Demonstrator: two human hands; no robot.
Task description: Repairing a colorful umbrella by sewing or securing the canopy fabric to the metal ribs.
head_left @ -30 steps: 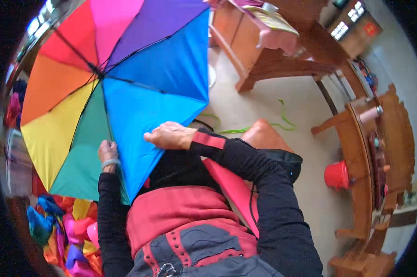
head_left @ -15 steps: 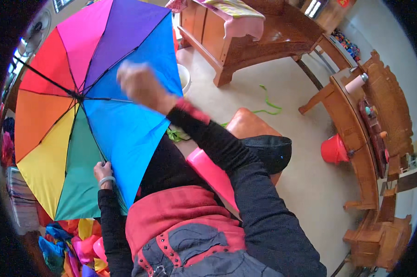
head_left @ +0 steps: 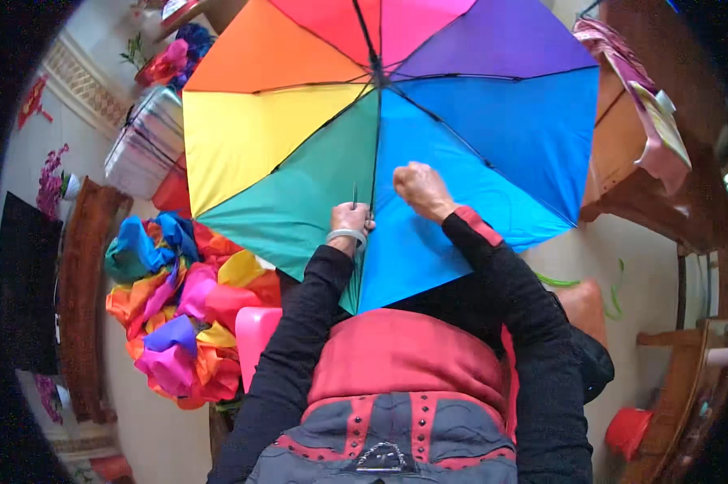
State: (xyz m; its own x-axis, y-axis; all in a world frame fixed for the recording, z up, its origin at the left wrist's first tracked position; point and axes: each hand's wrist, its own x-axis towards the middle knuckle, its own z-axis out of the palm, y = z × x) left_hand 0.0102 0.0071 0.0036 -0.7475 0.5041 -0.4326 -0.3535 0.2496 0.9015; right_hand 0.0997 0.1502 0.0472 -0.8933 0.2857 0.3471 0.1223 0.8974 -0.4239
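An open rainbow umbrella (head_left: pixel 287 141) lies across my lap, its inner side with dark ribs and a black shaft (head_left: pixel 365 28) facing me. My left hand (head_left: pixel 351 219), a pale bangle at its wrist, is closed on a rib and the fabric beside it, where the green and light blue panels meet. A thin grey sliver sticks up from its fingers; its kind is unclear. Over the light blue panel, my right hand (head_left: pixel 423 190) is curled closed, apart from the left. Whatever it may pinch is too small to see.
A heap of colourful umbrella fabric (head_left: pixel 186 310) lies on the left, beside a pink stool (head_left: pixel 255 339). Behind it stands a wrapped, boxy bundle (head_left: pixel 146 143). To the right are a wooden bench (head_left: pixel 654 105), a red bucket (head_left: pixel 628 431) and a green strip (head_left: pixel 614 290) on the floor.
The view has swung left, bringing the umbrella to the middle. My right hand, blurred and farther from the left before, is now nearer to it. The left still grips the umbrella.
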